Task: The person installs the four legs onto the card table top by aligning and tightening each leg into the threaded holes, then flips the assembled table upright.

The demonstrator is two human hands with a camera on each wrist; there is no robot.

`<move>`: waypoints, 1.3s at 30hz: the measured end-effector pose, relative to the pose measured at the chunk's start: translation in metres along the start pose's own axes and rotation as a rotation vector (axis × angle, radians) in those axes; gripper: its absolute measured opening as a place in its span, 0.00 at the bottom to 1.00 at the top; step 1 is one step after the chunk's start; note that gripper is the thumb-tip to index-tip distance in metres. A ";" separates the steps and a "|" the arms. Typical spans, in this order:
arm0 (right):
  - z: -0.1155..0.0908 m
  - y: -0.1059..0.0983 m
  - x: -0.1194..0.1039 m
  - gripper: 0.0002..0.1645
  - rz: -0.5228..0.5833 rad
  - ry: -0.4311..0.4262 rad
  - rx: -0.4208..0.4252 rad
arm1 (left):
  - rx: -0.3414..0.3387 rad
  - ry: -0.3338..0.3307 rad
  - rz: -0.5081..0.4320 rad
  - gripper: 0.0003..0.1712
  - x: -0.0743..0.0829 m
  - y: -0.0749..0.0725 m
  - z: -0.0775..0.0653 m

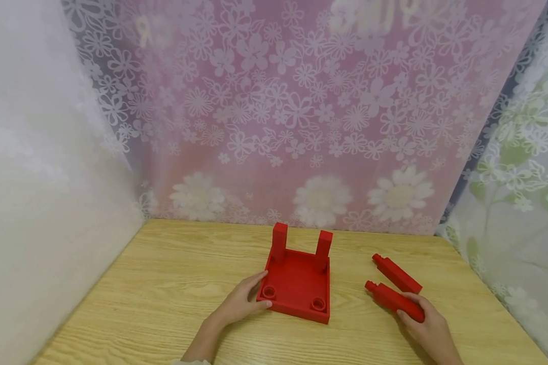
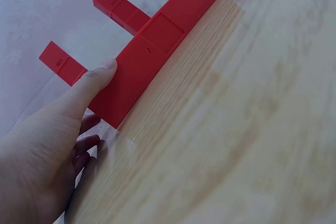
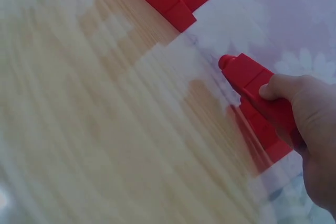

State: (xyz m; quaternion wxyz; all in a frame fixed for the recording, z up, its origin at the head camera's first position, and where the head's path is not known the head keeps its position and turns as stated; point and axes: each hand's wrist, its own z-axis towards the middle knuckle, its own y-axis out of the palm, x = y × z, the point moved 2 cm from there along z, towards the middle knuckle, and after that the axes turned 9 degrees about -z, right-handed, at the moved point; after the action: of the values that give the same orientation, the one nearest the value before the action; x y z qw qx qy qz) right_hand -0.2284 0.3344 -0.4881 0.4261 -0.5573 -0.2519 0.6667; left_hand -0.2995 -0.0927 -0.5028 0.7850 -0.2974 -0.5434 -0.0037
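An upturned red toy table (image 1: 297, 284) lies on the wooden tabletop, its shallow square top facing up. Two red legs stand upright in its far corners, and round sockets show in the two near corners. My left hand (image 1: 242, 301) holds its near left corner, thumb on the front wall (image 2: 118, 90) and index finger along the left side. To the right, my right hand (image 1: 431, 329) grips a loose red leg (image 1: 388, 296) between thumb and fingers; its knobbed end points left toward the toy table. Just beyond that lies a second loose leg (image 1: 397, 275).
The wooden tabletop (image 1: 164, 284) runs back to a pink flowered curtain (image 1: 274, 126). A pale wall (image 1: 50, 177) borders it on the left, and a green and white floral sheet (image 1: 520, 203) hangs along the right.
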 end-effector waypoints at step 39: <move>0.017 -0.002 -0.125 0.27 0.086 -0.489 0.142 | 0.008 0.012 0.025 0.47 -0.001 0.000 0.000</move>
State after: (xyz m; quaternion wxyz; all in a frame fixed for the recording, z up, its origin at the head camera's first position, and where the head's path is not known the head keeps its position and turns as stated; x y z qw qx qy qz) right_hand -0.2417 0.2315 -0.4161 0.3619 -0.3584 -0.2759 0.8151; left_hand -0.3004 -0.0931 -0.5037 0.7896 -0.3009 -0.5348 0.0064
